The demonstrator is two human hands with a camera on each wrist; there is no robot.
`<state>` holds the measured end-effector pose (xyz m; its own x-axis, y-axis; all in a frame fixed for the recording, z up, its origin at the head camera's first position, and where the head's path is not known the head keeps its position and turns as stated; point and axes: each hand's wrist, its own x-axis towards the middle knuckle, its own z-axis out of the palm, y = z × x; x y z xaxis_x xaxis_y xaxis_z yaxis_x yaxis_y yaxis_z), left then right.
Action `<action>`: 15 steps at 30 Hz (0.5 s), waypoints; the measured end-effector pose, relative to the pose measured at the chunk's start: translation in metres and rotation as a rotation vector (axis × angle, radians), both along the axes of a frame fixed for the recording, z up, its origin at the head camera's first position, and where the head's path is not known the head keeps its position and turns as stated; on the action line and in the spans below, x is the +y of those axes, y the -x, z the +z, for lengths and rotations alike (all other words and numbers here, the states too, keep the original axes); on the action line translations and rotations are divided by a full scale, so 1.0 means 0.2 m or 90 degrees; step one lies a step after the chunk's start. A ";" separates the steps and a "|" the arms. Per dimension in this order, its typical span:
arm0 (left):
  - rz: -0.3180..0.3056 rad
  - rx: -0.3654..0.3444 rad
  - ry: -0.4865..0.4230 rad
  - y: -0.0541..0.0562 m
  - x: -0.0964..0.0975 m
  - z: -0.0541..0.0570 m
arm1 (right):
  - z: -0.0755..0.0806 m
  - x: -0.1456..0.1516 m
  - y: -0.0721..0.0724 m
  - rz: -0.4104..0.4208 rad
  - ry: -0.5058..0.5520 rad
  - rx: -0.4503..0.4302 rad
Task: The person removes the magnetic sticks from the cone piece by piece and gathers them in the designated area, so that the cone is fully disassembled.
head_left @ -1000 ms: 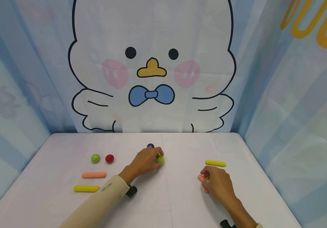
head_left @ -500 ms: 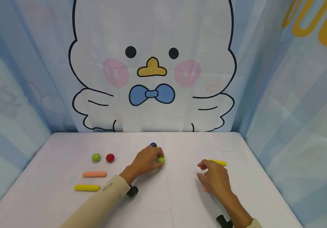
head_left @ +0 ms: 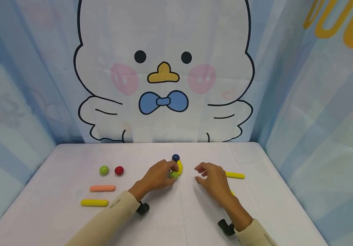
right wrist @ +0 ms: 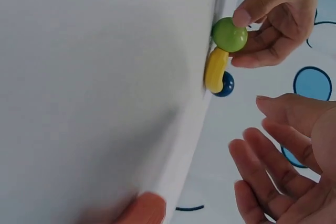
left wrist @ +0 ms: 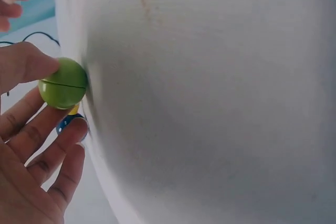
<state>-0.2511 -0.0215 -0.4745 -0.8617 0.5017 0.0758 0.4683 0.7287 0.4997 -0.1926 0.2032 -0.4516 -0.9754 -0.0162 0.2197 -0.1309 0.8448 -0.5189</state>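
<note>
My left hand (head_left: pixel 161 175) pinches a green ball (head_left: pixel 173 175) between thumb and fingers; a seam runs round the ball (left wrist: pixel 63 83) in the left wrist view. Touching it is a curved yellow stick (head_left: pixel 180 167), with a dark blue ball (head_left: pixel 175 157) at its far end. To the right, my right hand (head_left: pixel 214 179) hovers with fingers apart and loosely bent, nothing between them. The right wrist view shows the green ball (right wrist: pixel 230 35), yellow stick (right wrist: pixel 216 72) and blue ball (right wrist: pixel 228 84) in a row beyond the right hand (right wrist: pixel 289 156).
On the left lie a green ball (head_left: pixel 104 170), a red ball (head_left: pixel 119 171), an orange stick (head_left: pixel 102 188) and a yellow stick (head_left: pixel 94 203). A straight yellow stick (head_left: pixel 235 175) and a partly hidden yellow piece (head_left: pixel 232 192) lie by the right arm. An orange piece (right wrist: pixel 144 211) shows in the right wrist view.
My right hand has let go of the orange piece and moved left toward my left hand. The blue ball and yellow stick have swung right around the green ball, which the left hand keeps holding.
</note>
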 end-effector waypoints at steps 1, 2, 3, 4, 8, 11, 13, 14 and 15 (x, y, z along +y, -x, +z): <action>0.005 0.000 0.002 0.00 0.00 0.00 | 0.00 -0.01 0.02 0.003 0.009 0.002; 0.011 -0.001 0.004 0.00 0.00 -0.01 | 0.00 -0.03 0.04 0.006 0.018 0.002; 0.016 -0.001 0.005 0.00 0.00 -0.01 | 0.00 -0.04 0.05 0.010 0.025 0.006; 0.019 0.001 0.007 0.00 0.00 -0.01 | 0.00 -0.05 0.07 0.013 0.034 0.006; 0.025 0.003 0.004 0.00 0.00 -0.01 | -0.01 -0.10 0.12 0.021 0.070 -0.007; 0.024 0.005 0.000 0.00 -0.01 -0.01 | -0.02 -0.13 0.16 0.025 0.098 -0.023; 0.019 0.008 -0.003 0.00 -0.01 -0.01 | -0.03 -0.15 0.19 0.026 0.109 -0.032; 0.016 0.010 -0.003 -0.01 -0.02 -0.01 | -0.04 -0.15 0.20 0.027 0.115 -0.037; 0.011 0.012 -0.005 -0.01 -0.02 -0.01 | -0.05 -0.16 0.22 0.029 0.121 -0.039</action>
